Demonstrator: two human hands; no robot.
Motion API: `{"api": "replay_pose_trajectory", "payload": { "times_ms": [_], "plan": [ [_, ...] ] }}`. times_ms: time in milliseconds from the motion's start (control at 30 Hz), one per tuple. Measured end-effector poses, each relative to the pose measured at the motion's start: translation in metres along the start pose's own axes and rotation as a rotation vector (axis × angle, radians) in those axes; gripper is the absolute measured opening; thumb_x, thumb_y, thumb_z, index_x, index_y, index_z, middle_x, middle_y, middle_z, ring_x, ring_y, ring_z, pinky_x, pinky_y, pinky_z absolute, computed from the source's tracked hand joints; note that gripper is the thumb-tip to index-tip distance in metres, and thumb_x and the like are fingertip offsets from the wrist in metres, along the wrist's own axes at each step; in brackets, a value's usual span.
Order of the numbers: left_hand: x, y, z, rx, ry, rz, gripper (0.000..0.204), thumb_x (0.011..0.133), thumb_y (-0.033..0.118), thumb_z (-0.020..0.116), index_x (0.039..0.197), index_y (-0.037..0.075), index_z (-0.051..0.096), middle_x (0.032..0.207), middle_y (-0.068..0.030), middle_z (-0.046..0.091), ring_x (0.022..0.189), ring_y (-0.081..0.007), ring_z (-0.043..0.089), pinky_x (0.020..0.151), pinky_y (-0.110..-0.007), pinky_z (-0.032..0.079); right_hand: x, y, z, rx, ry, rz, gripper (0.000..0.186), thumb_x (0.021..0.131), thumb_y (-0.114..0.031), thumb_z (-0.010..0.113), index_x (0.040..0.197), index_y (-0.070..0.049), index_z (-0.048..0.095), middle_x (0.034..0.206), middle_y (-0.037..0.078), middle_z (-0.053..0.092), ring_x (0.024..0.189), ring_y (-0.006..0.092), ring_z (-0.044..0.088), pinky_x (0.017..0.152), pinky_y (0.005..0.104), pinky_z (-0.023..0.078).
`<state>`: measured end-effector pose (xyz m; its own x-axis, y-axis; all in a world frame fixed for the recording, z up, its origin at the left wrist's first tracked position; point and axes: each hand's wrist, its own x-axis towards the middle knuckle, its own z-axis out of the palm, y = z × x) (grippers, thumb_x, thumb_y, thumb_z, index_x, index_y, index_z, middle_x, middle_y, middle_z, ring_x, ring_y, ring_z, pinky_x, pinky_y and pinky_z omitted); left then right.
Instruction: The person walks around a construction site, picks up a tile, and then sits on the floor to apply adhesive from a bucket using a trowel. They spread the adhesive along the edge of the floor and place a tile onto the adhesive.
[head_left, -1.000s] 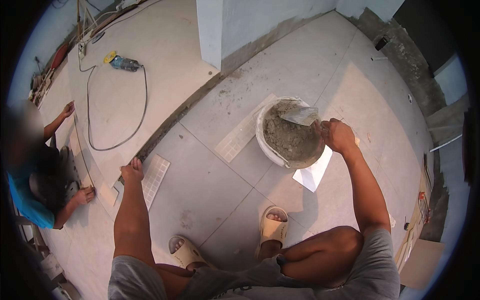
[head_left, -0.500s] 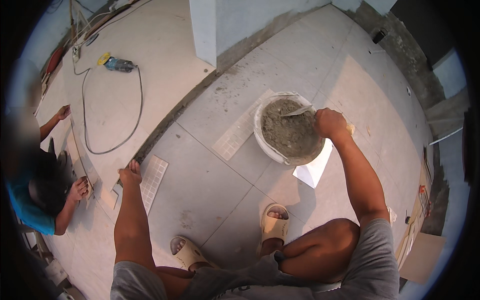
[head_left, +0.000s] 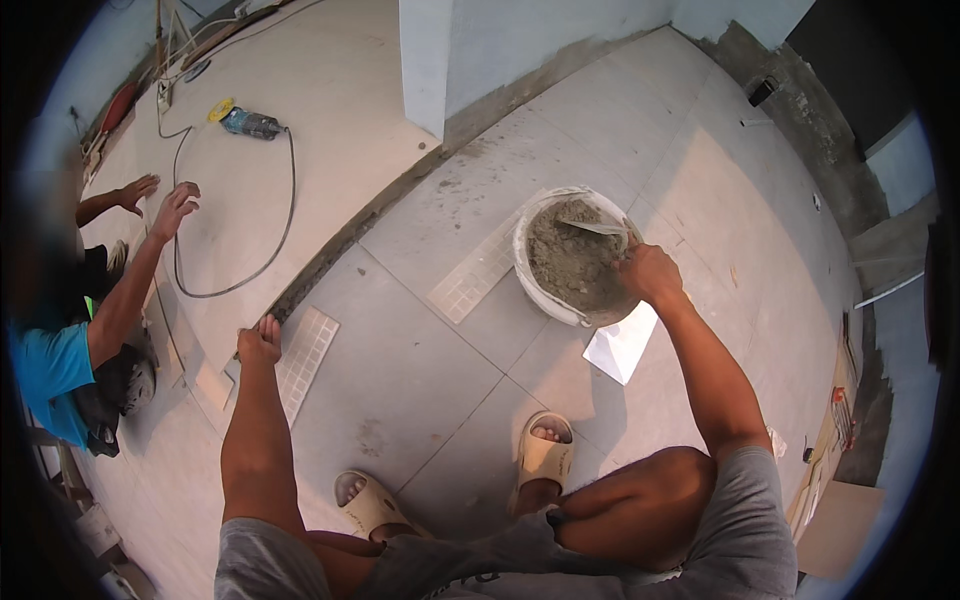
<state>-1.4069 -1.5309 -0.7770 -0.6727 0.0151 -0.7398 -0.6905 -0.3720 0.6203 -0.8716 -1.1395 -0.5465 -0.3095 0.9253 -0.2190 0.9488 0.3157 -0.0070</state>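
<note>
My right hand (head_left: 648, 272) is closed round the handle of a trowel, at the right rim of a white bucket (head_left: 522, 262). The trowel's blade (head_left: 594, 228) lies on the grey wet mortar (head_left: 568, 262) in the bucket. To the left, my left hand (head_left: 260, 342) is at the front corner of the raised tiled floor (head_left: 330, 130), its fingers close together along the edge. What it grips there, if anything, is hidden. Just right of that hand lies a tile strip with a grid pattern (head_left: 306, 362); a similar strip (head_left: 470, 278) lies beside the bucket.
An angle grinder (head_left: 248, 122) with a looped cable (head_left: 292, 200) lies on the raised floor. A person in a blue shirt (head_left: 62, 365) crouches at the left, both hands lifted. A white sheet (head_left: 622, 345) lies by the bucket. A wall corner (head_left: 424, 70) stands ahead; my sandalled feet (head_left: 545, 450) are below.
My right hand has come slightly nearer, and the trowel blade has shifted in the mortar. My left hand stays at the edge. The other person's near hand has risen from the floor pieces.
</note>
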Motion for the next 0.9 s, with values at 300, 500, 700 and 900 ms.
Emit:
{"api": "replay_pose_trajectory", "payload": {
  "times_ms": [300, 500, 700, 900],
  "plan": [
    [-0.004, -0.019, 0.018, -0.018, 0.039, 0.122, 0.058, 0.106, 0.046, 0.027, 0.122, -0.005, 0.049, 0.112, -0.0135, 0.065, 0.097, -0.023, 0.07, 0.077, -0.032, 0.063, 0.003, 0.029, -0.031, -0.05, -0.23, 0.027, 0.044, 0.085, -0.035, 0.065, 0.11, 0.001, 0.069, 0.104, 0.023, 0.07, 0.099, 0.0368, 0.068, 0.085, 0.0439, 0.055],
    [-0.005, -0.019, 0.022, -0.023, 0.047, 0.133, 0.054, 0.106, 0.043, 0.029, 0.125, -0.005, 0.046, 0.111, -0.0149, 0.064, 0.097, -0.0238, 0.069, 0.079, -0.032, 0.062, 0.01, 0.01, -0.013, -0.213, -0.058, -0.077, 0.038, 0.087, -0.031, 0.06, 0.108, 0.0, 0.068, 0.101, 0.023, 0.07, 0.093, 0.0373, 0.07, 0.083, 0.0457, 0.056],
    [0.001, -0.02, 0.019, -0.061, -0.004, 0.087, 0.054, 0.106, 0.043, 0.029, 0.129, -0.004, 0.043, 0.119, -0.0184, 0.064, 0.102, -0.0264, 0.069, 0.08, -0.032, 0.062, 0.029, 0.024, 0.038, -0.343, 0.111, -0.13, 0.062, 0.088, -0.034, 0.064, 0.143, -0.01, 0.048, 0.098, 0.021, 0.071, 0.09, 0.0371, 0.07, 0.08, 0.0459, 0.057],
    [0.011, -0.014, 0.014, -0.057, -0.017, 0.088, 0.056, 0.106, 0.044, 0.028, 0.131, -0.005, 0.041, 0.12, -0.0184, 0.064, 0.104, -0.0263, 0.069, 0.081, -0.031, 0.062, 0.024, 0.015, 0.028, -0.155, 0.017, -0.056, 0.057, 0.09, -0.038, 0.062, 0.138, -0.009, 0.052, 0.1, 0.022, 0.069, 0.088, 0.0395, 0.069, 0.079, 0.0475, 0.055]
  ]
}}
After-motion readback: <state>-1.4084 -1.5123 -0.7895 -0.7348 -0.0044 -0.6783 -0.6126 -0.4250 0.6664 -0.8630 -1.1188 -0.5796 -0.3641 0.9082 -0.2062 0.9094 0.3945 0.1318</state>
